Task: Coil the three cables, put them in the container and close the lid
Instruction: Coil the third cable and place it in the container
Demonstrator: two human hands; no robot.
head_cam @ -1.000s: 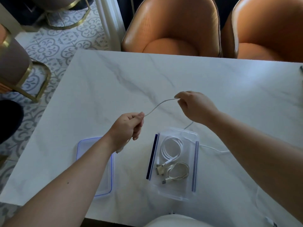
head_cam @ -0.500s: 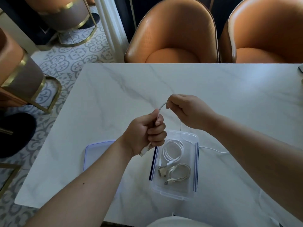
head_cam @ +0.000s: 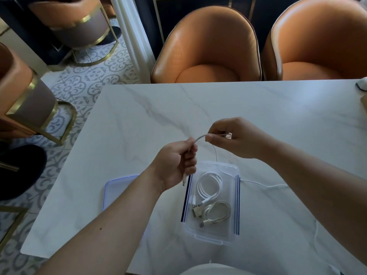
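A clear plastic container (head_cam: 228,238) with blue side clips rests on the marble table in front of me. Inside it lie two coiled cables, a white one (head_cam: 210,187) and a cream one (head_cam: 217,214). Both hands hold the third white cable (head_cam: 200,137) just above the container's far end. My left hand (head_cam: 176,163) is closed around one end, and the plug pokes out below the fist. My right hand (head_cam: 236,137) pinches the cable a short way along. The loose remainder (head_cam: 264,184) trails down and off to the right across the table. The blue-rimmed lid (head_cam: 117,187) lies flat left of the container, partly under my left forearm.
The white marble table (head_cam: 258,108) ends at its left edge, beyond which lies patterned floor tile. Two orange chairs (head_cam: 208,48) stand along the far side and another chair (head_cam: 17,92) at the left. A small white object (head_cam: 362,85) sits at the far right edge.
My hands came together from a wide stretch of cable. The left hand rose and closed into a fist around the cable end, while the right hand stayed close and pinches a short loop.
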